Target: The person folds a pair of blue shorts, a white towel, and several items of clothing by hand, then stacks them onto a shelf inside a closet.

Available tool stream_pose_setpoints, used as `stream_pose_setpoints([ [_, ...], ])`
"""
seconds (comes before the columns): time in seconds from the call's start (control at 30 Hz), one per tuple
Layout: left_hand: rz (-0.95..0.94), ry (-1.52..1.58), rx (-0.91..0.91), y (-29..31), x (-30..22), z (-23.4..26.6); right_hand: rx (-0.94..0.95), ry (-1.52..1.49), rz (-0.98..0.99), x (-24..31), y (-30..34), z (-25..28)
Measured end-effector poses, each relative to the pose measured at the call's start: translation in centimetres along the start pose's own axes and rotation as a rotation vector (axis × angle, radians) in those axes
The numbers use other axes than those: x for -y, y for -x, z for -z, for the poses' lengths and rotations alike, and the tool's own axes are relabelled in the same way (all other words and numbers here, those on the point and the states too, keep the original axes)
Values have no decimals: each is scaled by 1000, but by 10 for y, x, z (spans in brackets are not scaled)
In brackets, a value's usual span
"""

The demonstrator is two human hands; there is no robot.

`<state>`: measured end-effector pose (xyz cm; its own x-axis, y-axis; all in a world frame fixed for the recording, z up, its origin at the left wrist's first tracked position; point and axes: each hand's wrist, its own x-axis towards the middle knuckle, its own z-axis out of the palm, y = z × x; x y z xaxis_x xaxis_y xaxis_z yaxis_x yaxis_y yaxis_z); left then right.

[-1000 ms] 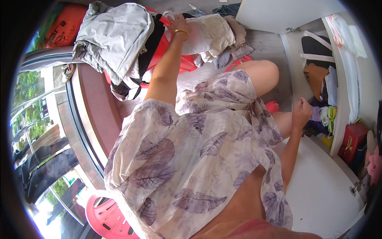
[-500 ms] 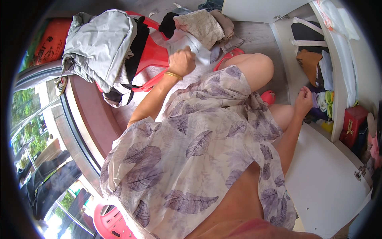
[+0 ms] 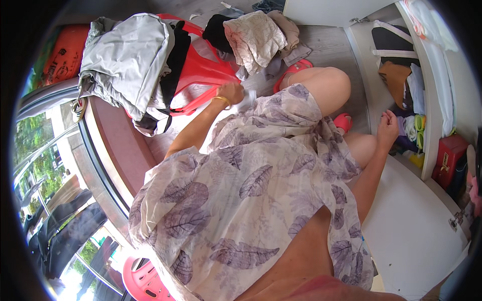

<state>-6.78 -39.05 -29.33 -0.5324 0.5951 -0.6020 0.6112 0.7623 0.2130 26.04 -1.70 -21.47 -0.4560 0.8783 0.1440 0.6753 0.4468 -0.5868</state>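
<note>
1. The left hand [image 3: 231, 93], at the upper middle of the frame, is clenched on a white cloth [image 3: 246, 102], which shows just to the right of the fist.
2. The right hand [image 3: 387, 128], at the right of the frame, has loosely curled fingers; I cannot tell whether they grip anything. It is near folded clothes [image 3: 412, 129] inside a cabinet [image 3: 368, 70].
3. At the upper left, a grey garment [image 3: 128, 57] lies beside a red plastic chair [image 3: 201, 72].
4. At the upper middle, a cream cloth [image 3: 255, 41] lies beside a black one.
</note>
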Motion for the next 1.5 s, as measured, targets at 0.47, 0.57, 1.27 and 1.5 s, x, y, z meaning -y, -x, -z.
stream_pose_setpoints([
  [0.47, 355, 750, -676, -122, -5, 40, 146, -69, -145, -8, -6, -2],
  [0.57, 632, 884, -736, -140, -24, 41, 181, -71, -183, -1, -4, -3],
  [1.27, -1029, 831, -931, 32, -105, 130, 164, -708, 97, 141, 17, 25],
  [1.5, -1296, 231, -1181, 71, -140, 139, 216, -622, 351, 183, 47, 61],
])
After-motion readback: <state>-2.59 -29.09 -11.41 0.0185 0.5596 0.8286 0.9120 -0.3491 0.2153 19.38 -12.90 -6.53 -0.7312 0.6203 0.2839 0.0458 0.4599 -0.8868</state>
